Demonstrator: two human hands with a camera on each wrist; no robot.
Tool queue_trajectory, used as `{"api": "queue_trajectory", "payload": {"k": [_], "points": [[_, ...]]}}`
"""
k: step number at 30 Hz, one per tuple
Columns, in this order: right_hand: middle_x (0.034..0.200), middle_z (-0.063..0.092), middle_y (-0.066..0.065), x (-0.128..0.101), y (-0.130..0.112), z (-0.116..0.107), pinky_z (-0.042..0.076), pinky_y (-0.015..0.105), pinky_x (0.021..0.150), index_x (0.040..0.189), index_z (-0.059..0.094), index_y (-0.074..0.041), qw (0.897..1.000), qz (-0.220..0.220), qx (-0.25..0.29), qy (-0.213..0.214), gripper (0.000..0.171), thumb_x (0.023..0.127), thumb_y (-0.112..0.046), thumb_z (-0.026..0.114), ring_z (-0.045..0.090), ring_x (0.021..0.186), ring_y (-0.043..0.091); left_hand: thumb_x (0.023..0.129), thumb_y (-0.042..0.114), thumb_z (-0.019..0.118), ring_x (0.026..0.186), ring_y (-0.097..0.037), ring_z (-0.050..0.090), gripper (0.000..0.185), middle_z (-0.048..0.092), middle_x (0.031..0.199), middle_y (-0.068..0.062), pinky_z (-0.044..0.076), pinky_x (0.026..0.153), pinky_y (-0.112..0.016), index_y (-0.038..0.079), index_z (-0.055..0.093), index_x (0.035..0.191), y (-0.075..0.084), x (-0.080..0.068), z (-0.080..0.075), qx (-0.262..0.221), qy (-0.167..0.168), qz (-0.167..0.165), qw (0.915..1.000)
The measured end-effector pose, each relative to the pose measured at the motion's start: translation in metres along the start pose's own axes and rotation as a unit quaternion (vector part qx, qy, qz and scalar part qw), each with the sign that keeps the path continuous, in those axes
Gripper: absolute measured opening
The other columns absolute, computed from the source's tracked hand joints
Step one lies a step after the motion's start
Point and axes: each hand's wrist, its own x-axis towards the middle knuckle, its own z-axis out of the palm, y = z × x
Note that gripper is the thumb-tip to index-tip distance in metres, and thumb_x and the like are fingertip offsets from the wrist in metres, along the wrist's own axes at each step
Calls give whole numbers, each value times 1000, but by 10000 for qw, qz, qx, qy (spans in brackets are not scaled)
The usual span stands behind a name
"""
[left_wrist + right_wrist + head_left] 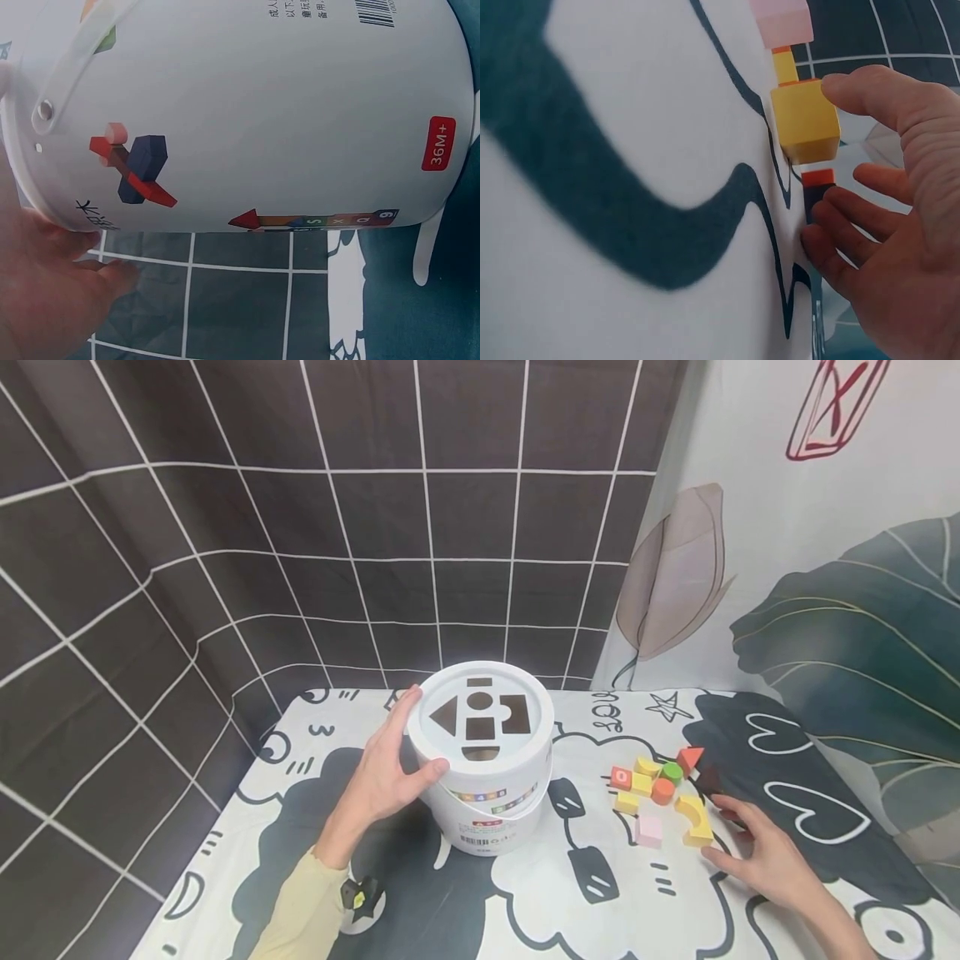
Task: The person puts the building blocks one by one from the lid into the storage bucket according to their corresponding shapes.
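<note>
A white bucket point(480, 827) stands upright, its lid point(442, 681) cut with differently shaped holes. Against the lid's left rim rests my left hand point(382, 772), fingers extended along the side and thumb tip at the front edge. In the left wrist view, that hand point(52, 292) lies beside the bucket's rim end. My right hand point(768, 856) is spread with thumb and fingers apart, just right of a yellow arch block point(701, 832). In the right wrist view, the thumb overlaps the corner of this yellow block point(806, 124); nothing is held.
Left of the arch block lie a pink block point(648, 832) and a small yellow block point(627, 802). Behind are an orange cylinder point(663, 791), a green cylinder point(672, 772), a red numbered block point(620, 777) and a red triangular block point(690, 758). A patterned cloth point(555, 893) covers the table.
</note>
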Motion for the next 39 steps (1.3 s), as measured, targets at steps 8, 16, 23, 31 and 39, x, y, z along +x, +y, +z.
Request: {"api": "queue_trajectory", "payload": {"k": [8,16,23,31,39], "points": [[131,47,32,4,-1,1,50,58,90,138,42,11,10000,-6,-24,-86,86,73,-20,89,51,113,49,85,60,64,146,-33,28,95,32,160,-15,25,113,-59,2,33,154,0,0,0,3,-21,-2,10000],[130,48,34,6,0,1,49,59,91,137,42,12,9999,-11,-66,-158,87,72,-22,89,52,112,49,83,49,68,145,-33,31,92,32,160,-13,27,112,-59,4,32,154,2,1,-3,59,-131,-102,9998],[130,48,34,9,2,1,48,60,91,137,42,12,9998,-68,-20,-165,88,71,-22,90,52,113,50,83,49,69,145,-34,30,92,31,160,-15,27,112,-59,3,31,155,2,1,-2,68,-140,-96,9998],[132,47,33,13,2,1,49,59,92,138,42,11,9996,-110,2,-245,88,72,-23,90,52,115,50,84,49,68,146,-34,29,93,32,159,-15,26,113,-59,2,32,154,2,0,-2,44,-110,-75,9999],[130,49,31,15,2,2,50,57,90,138,43,10,9995,-32,10,-306,85,73,-22,88,53,111,47,85,57,66,146,-35,28,94,32,159,-17,24,113,-60,2,32,154,2,0,-2,-1,-66,-10,10000]]}}
